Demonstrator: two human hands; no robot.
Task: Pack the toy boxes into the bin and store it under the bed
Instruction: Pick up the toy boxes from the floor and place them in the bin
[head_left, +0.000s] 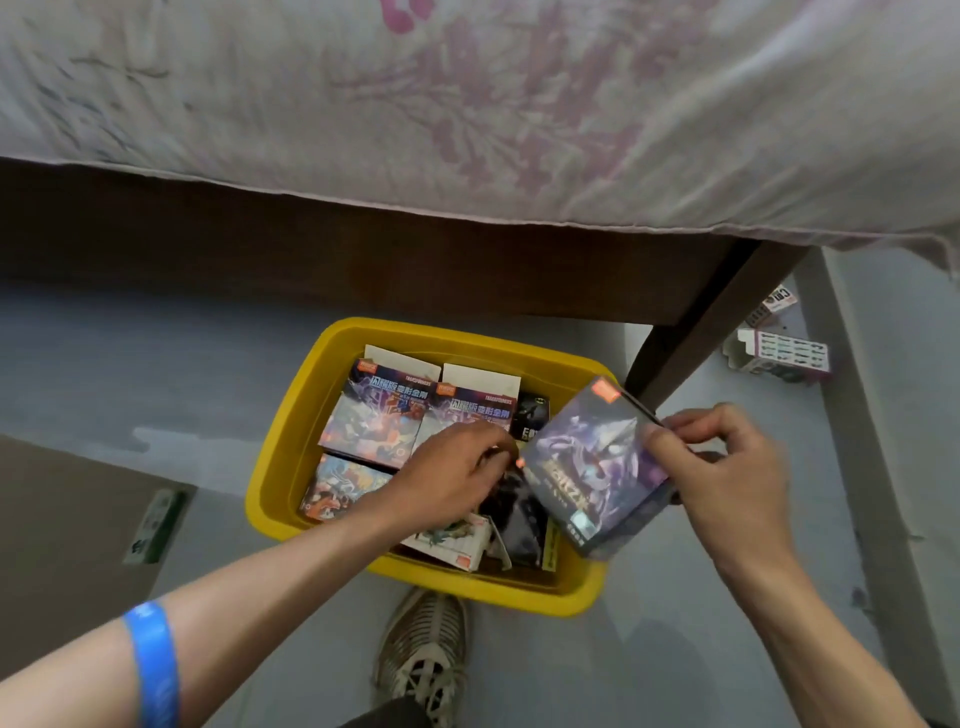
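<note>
A yellow bin (283, 457) stands on the grey floor in front of the bed (467, 104), with several toy boxes (379, 410) packed inside. My right hand (727, 467) grips a purple toy box (587, 457) by its right edge and holds it tilted over the bin's right side. My left hand (452, 475) reaches into the bin with curled fingers at the purple box's left corner; I cannot see whether it holds anything.
The bed's dark wooden frame and leg (691, 343) stand just behind the bin. Two more toy boxes (779, 353) lie on the floor at the right past the leg. A brown cardboard box (72, 545) sits at the left. My shoe (423, 649) is below the bin.
</note>
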